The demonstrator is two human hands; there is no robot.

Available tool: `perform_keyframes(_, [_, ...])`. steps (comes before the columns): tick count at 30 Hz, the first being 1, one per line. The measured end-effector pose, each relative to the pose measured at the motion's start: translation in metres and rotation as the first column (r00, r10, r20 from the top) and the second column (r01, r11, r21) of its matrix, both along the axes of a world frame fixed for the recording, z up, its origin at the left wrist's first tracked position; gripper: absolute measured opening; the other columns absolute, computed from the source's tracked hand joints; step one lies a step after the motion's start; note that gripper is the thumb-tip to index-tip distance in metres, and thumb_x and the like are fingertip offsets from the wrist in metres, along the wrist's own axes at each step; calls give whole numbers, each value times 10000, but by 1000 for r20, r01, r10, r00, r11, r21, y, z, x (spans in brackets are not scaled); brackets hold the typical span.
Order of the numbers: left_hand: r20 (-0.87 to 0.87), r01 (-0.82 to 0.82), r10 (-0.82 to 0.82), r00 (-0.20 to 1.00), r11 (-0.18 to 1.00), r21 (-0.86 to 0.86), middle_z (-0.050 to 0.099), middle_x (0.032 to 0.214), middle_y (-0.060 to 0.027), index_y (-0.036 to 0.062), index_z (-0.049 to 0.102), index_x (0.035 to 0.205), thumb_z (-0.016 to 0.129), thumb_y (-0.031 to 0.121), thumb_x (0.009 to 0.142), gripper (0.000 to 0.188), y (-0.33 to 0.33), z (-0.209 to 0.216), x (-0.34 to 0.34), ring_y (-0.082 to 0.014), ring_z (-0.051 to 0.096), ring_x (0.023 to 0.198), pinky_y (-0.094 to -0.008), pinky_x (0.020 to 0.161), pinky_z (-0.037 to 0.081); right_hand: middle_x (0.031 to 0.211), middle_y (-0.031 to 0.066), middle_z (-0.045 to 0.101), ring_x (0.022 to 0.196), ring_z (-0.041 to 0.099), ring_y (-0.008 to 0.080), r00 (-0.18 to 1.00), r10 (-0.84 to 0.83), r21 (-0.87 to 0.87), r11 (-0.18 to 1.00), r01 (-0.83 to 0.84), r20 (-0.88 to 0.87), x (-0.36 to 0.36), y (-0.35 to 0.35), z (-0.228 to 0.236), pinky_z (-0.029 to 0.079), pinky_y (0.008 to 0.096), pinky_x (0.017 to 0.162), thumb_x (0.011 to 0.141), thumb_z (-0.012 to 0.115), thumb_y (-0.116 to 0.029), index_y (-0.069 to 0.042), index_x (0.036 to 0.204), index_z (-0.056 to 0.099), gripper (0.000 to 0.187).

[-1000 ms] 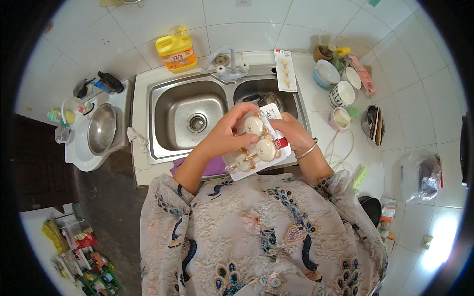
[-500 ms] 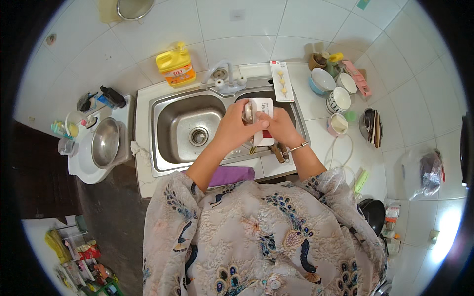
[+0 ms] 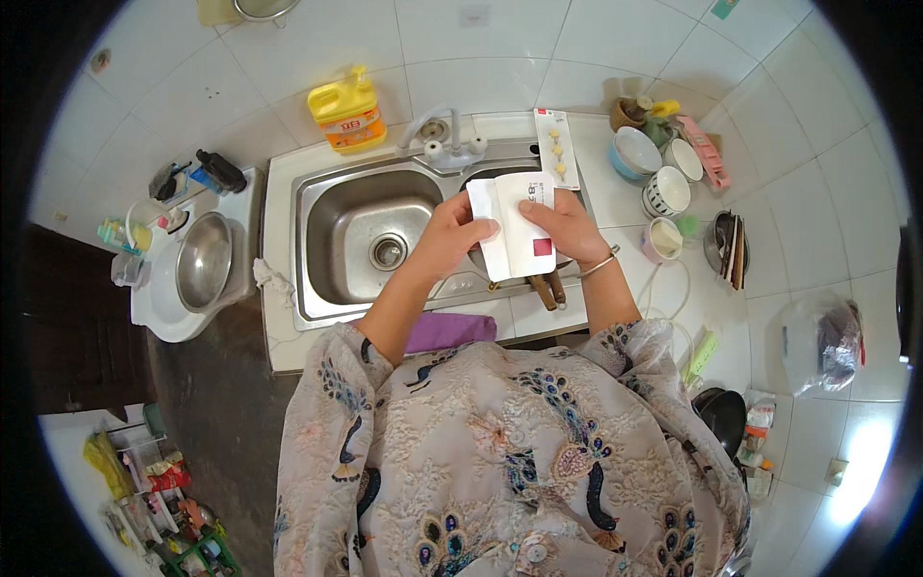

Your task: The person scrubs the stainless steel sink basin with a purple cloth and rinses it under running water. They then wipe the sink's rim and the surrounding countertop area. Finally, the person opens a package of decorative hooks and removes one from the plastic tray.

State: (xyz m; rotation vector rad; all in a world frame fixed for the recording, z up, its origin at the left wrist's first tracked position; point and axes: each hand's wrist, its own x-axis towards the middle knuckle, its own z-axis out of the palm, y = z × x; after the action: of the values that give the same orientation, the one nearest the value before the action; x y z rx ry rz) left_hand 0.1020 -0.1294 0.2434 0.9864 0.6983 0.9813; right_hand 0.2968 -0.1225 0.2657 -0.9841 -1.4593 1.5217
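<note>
A white folded piece of cardboard packaging (image 3: 517, 252), printed with dark characters and a red square, is held up over the right part of the sink. My left hand (image 3: 444, 240) pinches its left side, thumb on top. From the other side my right hand (image 3: 569, 229) grips it, thumb lying across the face. Behind and below it is the steel double sink (image 3: 317, 202); the packaging and hands hide much of the right basin. Brown-handled utensils (image 3: 547, 291) lie at the sink's front edge, just below the right hand.
A faucet (image 3: 450, 149) stands behind the sink, beside a yellow detergent jug (image 3: 348, 111). A white card with small yellow pieces (image 3: 558, 144) lies right of the faucet. Bowls (image 3: 665, 190), a cup (image 3: 662, 240) and a purple cloth (image 3: 450, 332) are on the counter. A steel basin (image 3: 204, 262) is left.
The packaging, narrow and tilted before, now shows a wider, flatter face. My hands have moved slightly apart along its sides. The round shiny part seen by the left fingers is no longer visible.
</note>
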Motion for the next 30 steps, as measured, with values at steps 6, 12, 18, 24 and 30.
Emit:
perform_keyframes(6, [183,24,-22,983,1000,-9,593,1020,-64,-4,507,1151,595,68,739,427,-2,-2,-10,-129,584,895,-271,768,480,920,85,637,807,621,145,938,-96,-264,965,5,-333,-9,-5,-11,517,283,702,862,551,-140,42,1041,575,256])
perform_keyframes(12, [193,89,-64,979,988,-126,595,1024,-75,-17,500,1157,593,73,731,445,17,-19,-28,-157,591,914,-302,807,480,951,120,636,801,640,175,846,-176,-402,914,-49,-503,-14,7,-44,530,294,722,856,530,-152,39,1066,557,285])
perform_keyframes(18, [-127,-135,127,984,990,-52,591,978,-67,-3,513,1129,585,113,786,369,22,-22,-22,-131,600,802,-277,625,519,986,103,609,831,624,156,942,-158,-358,932,45,-294,-2,27,-40,526,279,726,860,551,-104,59,1144,480,334])
perform_keyframes(24, [-294,-329,318,901,944,13,566,847,-56,-33,517,1077,586,146,805,333,19,-20,-26,-129,595,648,-250,464,508,1079,153,561,1009,547,287,772,-589,701,655,281,240,-27,-17,-3,441,373,868,756,639,-109,-20,1122,521,395])
perform_keyframes(30, [-374,-354,388,842,922,160,579,804,-76,-57,518,1046,600,188,795,360,14,-35,-31,-116,561,587,-252,446,470,1184,201,517,1116,485,297,637,-655,835,549,31,407,-61,-28,-8,367,392,964,725,687,-186,2,1130,520,477])
